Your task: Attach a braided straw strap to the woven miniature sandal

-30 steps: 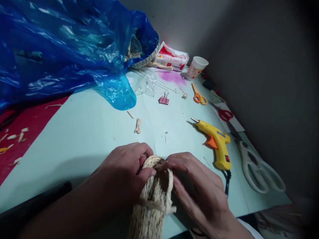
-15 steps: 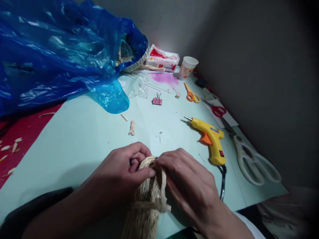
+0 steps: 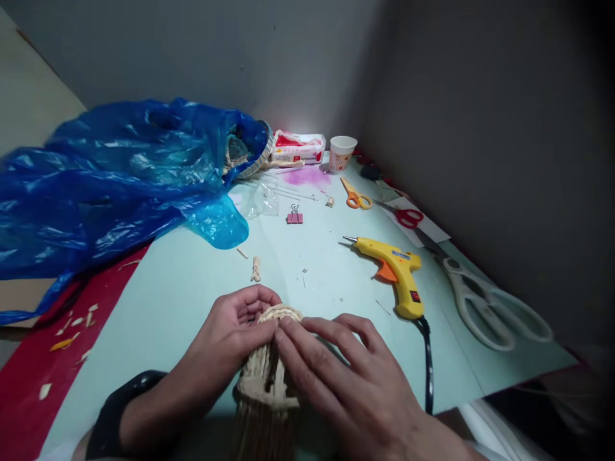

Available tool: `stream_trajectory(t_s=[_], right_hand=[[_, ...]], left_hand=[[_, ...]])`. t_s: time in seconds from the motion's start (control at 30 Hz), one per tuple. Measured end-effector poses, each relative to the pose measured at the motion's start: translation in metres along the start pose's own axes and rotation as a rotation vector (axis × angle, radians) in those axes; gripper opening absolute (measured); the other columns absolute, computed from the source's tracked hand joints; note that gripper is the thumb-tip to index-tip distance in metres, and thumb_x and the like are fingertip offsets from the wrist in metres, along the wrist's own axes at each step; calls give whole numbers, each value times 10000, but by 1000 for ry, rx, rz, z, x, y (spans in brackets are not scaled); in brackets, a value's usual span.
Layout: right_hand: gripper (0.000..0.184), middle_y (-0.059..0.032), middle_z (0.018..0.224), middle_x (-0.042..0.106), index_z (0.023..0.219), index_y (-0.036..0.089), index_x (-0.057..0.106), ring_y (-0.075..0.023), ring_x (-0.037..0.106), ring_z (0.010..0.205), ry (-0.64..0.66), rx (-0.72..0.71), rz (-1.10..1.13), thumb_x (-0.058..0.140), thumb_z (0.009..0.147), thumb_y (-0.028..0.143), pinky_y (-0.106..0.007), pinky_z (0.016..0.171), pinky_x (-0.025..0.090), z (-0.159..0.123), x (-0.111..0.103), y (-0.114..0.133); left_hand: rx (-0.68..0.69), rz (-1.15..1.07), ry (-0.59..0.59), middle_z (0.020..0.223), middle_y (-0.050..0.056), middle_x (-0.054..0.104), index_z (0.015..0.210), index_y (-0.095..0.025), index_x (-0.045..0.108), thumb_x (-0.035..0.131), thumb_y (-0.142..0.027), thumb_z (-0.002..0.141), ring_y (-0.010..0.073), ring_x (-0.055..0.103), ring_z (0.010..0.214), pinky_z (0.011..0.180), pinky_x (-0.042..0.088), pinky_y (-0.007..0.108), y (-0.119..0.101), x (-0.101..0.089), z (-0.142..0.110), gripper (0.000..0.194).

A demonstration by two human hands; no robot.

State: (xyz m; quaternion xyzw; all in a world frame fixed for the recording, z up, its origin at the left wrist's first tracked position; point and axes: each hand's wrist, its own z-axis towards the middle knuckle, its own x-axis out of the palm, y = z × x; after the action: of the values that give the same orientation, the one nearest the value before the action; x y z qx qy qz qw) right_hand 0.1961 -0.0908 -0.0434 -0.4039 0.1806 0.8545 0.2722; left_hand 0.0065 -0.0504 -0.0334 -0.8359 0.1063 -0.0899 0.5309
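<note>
You appear to be shaping or securing the rounded far end of the woven straw piece (image 3: pixel 266 384), upright at the near middle of the bench (image 3: pixel 163 288), left of the glue gun (image 3: pixel 401 261). Your left hand (image 3: pixel 235 325) has its grip closed on the rim's left side, and your right hand (image 3: pixel 343 374) pinches just beside it. The next move probably calls for steady left-hand support and fine right-hand pressure.
</note>
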Motion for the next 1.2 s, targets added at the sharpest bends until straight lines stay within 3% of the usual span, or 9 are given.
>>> stream_trajectory(t_s=[0.2, 0.3, 0.4, 0.57, 0.7, 0.87, 1.0, 1.1, 1.2], right_hand=[[403, -142, 1362, 604, 1348, 43, 540, -262, 591, 1076, 29, 90, 29, 332, 1007, 101, -433, 833, 507, 0, -3, -4], [449, -186, 1421, 535, 1414, 10, 451, -282, 538, 1162, -3, 156, 14, 322, 988, 72, -446, 889, 491, -14, -18, -18], [499, -157, 1383, 565, 1457, 70, 412, -302, 554, 1155, -64, 210, -112, 398, 958, 86, -479, 942, 450, -36, -34, -43], [406, -147, 1047, 671, 1294, 183, 572, -374, 649, 870, -81, 359, -340, 389, 983, 369, -493, 684, 503, -87, -43, -101], [379, -109, 925, 668, 1148, 260, 614, -329, 659, 712, -37, 429, -404, 415, 951, 515, -397, 466, 461, -121, -34, -134], [306, -121, 930, 679, 1031, 216, 614, -298, 688, 678, 78, 459, -353, 440, 967, 460, -389, 478, 509, -113, -27, -122], [328, -138, 994, 704, 1122, 208, 585, -311, 714, 734, 169, 605, -321, 449, 970, 465, -379, 497, 515, -95, -32, -104], [462, -110, 856, 723, 1180, 183, 565, -293, 714, 653, 245, 748, -273, 432, 956, 565, -351, 478, 511, -88, -34, -102], [519, -47, 627, 679, 1048, 190, 621, -258, 675, 518, 302, 900, -204, 412, 929, 650, -329, 438, 491, -80, -35, -104]], left_hand=[[14, -160, -74, 696, -35, 622, 857, -180, 618, 758, -213, 741, 89, 557, 599, 567, 410, 195, 0, 2, 1, 185], [8, -191, -126, 683, -32, 634, 863, -169, 619, 755, -158, 710, 90, 569, 570, 539, 413, 191, -5, 0, 1, 204], [21, -229, -172, 697, -14, 663, 860, -155, 635, 755, -146, 684, 101, 592, 569, 537, 438, 200, -9, -3, 3, 213], [107, -340, -252, 715, -23, 667, 842, -154, 656, 775, -143, 650, 99, 599, 576, 562, 478, 202, -19, -4, 2, 226], [153, -401, -264, 745, -21, 662, 862, -164, 652, 755, -161, 711, 99, 607, 606, 588, 491, 200, -24, -5, 1, 183], [138, -417, -221, 769, -24, 653, 902, -168, 669, 719, -139, 765, 80, 592, 624, 632, 494, 189, -19, -12, 6, 149], [124, -405, -219, 808, -13, 672, 944, -175, 649, 759, -157, 744, 90, 601, 640, 593, 475, 189, -14, -14, 10, 228], [112, -393, -254, 795, -14, 683, 989, -186, 640, 790, -182, 721, 98, 605, 628, 562, 463, 187, -11, -13, 13, 308], [130, -392, -225, 764, -16, 685, 1055, -203, 651, 771, -197, 753, 102, 614, 634, 555, 459, 181, -8, -12, 15, 326]])
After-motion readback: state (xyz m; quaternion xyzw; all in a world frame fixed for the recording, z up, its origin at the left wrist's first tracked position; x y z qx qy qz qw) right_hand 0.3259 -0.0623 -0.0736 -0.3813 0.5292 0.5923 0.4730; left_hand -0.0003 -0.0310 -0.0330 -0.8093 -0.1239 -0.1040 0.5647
